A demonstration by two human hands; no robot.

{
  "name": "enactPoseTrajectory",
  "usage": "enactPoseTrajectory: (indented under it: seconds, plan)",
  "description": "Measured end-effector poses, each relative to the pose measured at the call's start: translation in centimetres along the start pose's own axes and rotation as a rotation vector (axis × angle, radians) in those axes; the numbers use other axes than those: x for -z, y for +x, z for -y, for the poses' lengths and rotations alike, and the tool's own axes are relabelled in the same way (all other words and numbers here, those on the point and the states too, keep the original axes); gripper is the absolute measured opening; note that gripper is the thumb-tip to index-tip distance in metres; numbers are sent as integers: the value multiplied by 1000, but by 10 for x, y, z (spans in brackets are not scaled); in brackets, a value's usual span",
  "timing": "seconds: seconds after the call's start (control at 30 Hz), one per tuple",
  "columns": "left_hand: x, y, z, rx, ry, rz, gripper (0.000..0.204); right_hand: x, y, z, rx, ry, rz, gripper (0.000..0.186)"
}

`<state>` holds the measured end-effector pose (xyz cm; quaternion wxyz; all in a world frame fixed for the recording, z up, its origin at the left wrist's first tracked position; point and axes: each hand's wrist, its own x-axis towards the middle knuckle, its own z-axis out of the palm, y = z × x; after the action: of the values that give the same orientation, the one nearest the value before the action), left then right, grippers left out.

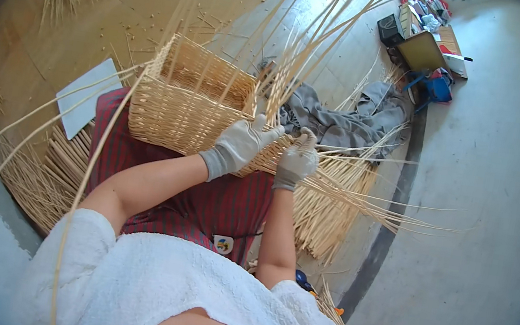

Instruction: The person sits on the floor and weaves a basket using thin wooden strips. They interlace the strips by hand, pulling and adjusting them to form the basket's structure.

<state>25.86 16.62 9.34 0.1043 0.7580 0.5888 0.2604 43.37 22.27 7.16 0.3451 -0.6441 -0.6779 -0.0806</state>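
While the half-woven wicker basket rests on a red checked cloth across the person's lap, both gloved hands work at its near right corner. Left hand lies flat on the woven rim, fingers spread and extended, pressing rather than gripping. Right hand sits just beside it, fingers curled around a thin pale cane strand that runs out to the right. Upright stakes rise from the basket wall toward the camera. Loose cane bundles lie on the floor right of the lap; a grey cloth lies beyond the basket, a white sheet to its left.
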Motion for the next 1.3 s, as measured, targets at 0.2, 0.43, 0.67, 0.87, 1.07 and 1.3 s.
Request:
enactPoseTrajectory:
  seconds: [0.2,0.43,0.67,0.87,1.07,1.3]
  plan:
    - [63,-93,91,78,-407,-456,43,12,-23,16,-136,860,-222,26]
    - [131,-127,159,422,-456,-826,16,30,-90,204,325,947,576,29]
    - [154,-131,196,324,-1056,-360,28,55,-78,310,772,759,592,20]
    - [198,-85,238,234,-940,278,33,66,-95,269,621,894,509,23]
    - [166,-94,217,417,-1108,43,19,-17,-70,164,-624,1225,551,26]
    - [131,-86,204,470,-962,-225,15,-16,51,295,431,866,214,56]
